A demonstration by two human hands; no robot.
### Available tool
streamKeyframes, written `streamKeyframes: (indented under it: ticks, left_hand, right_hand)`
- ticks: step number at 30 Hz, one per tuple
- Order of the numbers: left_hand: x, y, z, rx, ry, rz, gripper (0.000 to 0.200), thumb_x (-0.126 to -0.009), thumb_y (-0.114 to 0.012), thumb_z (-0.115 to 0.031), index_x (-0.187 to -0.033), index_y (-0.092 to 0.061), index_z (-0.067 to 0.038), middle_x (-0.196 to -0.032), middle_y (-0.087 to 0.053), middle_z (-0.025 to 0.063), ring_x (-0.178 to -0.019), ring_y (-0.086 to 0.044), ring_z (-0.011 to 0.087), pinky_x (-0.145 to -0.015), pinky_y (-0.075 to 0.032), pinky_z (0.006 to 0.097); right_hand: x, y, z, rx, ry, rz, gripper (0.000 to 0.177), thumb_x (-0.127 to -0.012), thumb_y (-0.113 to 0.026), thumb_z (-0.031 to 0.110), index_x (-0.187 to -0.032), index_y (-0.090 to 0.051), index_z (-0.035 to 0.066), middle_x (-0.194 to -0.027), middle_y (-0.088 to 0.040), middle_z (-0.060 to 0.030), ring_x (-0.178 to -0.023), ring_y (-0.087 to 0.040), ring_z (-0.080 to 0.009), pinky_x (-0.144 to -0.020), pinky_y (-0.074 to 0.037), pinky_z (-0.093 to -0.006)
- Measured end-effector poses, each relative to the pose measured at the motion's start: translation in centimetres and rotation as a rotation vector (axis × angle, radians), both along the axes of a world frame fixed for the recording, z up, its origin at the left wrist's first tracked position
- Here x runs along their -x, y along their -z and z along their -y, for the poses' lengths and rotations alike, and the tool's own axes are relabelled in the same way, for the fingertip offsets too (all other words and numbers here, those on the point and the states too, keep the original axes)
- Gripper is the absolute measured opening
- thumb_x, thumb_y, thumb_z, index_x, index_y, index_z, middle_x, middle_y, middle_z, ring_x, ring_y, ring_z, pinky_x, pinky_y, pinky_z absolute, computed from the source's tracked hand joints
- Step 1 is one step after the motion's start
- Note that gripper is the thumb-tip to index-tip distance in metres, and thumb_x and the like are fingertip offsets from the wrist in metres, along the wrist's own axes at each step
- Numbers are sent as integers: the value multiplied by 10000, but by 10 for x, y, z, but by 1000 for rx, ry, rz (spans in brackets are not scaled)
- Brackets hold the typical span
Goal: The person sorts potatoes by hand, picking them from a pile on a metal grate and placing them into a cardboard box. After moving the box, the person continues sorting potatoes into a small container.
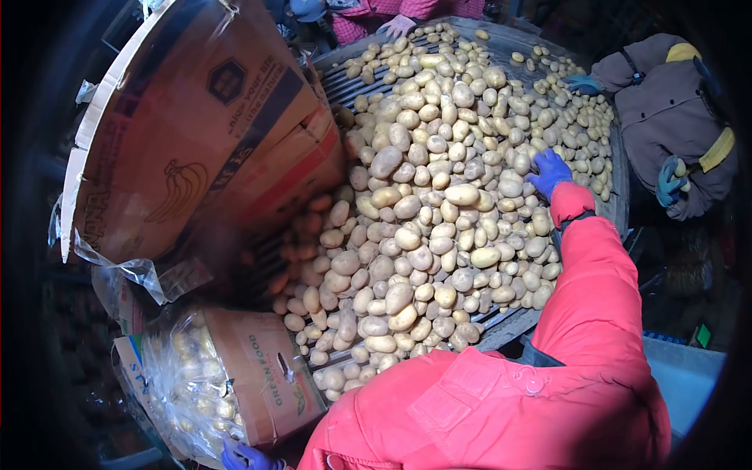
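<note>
A large heap of potatoes point(423, 235) covers the slatted table in front of me. My right hand point(550, 172), in a blue glove, reaches out over the right side of the heap, with its fingers apart and resting on potatoes. At the bottom edge, my left hand point(249, 456), also gloved in blue, is beside the near corner of a cardboard box point(262, 368). The frame cuts this hand off, so its fingers are mostly hidden. Clear plastic film point(184, 384) lines that box, and potatoes show through it.
A big tilted banana carton point(196, 133) stands at left over the table. Across the heap is a pink-sleeved person's gloved hand point(397, 27). At right, a person in a brown jacket point(662, 110) has one glove at the potatoes. A light-blue bin point(681, 376) sits at lower right.
</note>
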State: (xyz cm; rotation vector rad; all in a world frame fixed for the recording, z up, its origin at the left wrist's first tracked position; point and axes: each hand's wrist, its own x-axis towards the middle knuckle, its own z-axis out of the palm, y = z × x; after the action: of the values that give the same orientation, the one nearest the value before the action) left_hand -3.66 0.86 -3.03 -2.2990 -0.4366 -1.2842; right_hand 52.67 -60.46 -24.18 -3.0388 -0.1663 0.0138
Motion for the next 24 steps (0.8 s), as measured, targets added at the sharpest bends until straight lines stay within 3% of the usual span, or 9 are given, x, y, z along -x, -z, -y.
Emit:
streamKeyframes:
  ticks: [2,5,8,10,15,16,19,20,24]
  left_hand:
    - [0,2,-1,7,-2,2,411,-949,-752,-159,-601,-567,-46,-556,-486,93,-477,-427,281,-478,-366,404]
    - [-2,2,-1,-11,-11,0,440,-951,-753,-165,-585,-533,-59,-547,-452,86,-471,-396,278,-473,-341,406]
    - [-4,1,0,-11,-22,-1,441,-947,-759,-169,-584,-533,-60,-548,-453,86,-472,-395,281,-474,-341,407]
    - [-5,1,3,6,-43,23,405,-939,-770,-170,-604,-579,-46,-561,-500,94,-481,-434,289,-483,-372,407]
    - [-11,-3,7,-23,-38,25,304,-925,-788,-165,-689,-678,-8,-625,-612,120,-525,-531,303,-517,-445,404]
    - [-10,-3,7,-20,-43,16,288,-924,-789,-163,-706,-693,-1,-638,-629,125,-535,-547,306,-524,-457,403]
    - [-5,1,5,15,-55,19,314,-928,-786,-160,-682,-669,-5,-617,-601,120,-517,-516,306,-510,-435,408]
    - [-4,0,6,18,-66,4,320,-929,-785,-160,-676,-662,-7,-612,-593,119,-513,-506,305,-506,-428,410]
    - [-3,-1,4,16,-79,-17,351,-931,-786,-160,-650,-634,-16,-591,-559,115,-497,-469,302,-492,-399,415]
  right_hand:
    - [-6,24,20,168,46,77,397,-851,-744,340,-1181,-648,141,-1224,-557,-145,-1109,-600,-401,-946,-517,-482]
    - [-26,40,7,62,27,396,327,-898,-672,248,-1201,-649,128,-1190,-600,-132,-1097,-601,-400,-937,-519,-473]
    - [-24,15,-71,-370,-169,249,232,-961,-568,221,-1089,-655,48,-1031,-664,-200,-972,-643,-408,-869,-513,-520]
    - [-27,17,-111,-451,-172,-46,538,-886,-691,460,-1182,-648,12,-1084,-687,-229,-995,-661,-420,-921,-523,-483]
    - [7,-15,-180,-490,45,-66,785,-808,-788,570,-1237,-588,-55,-1192,-671,-245,-1116,-666,-391,-980,-535,-442]
    - [7,-7,-175,-688,26,-267,712,-811,-833,473,-1231,-586,-47,-1202,-679,-208,-1125,-671,-322,-970,-542,-424]
    - [11,21,-147,-984,-150,-287,581,-849,-832,366,-1212,-615,-33,-1137,-702,-144,-1012,-699,-239,-887,-581,-374]
    - [3,25,-132,-1281,-58,-529,455,-872,-821,288,-1185,-651,4,-1039,-713,-86,-859,-695,-165,-764,-600,-311]
    - [-46,33,-72,-1456,193,-351,284,-904,-779,254,-1081,-723,40,-958,-717,-56,-758,-678,-149,-614,-571,-302]
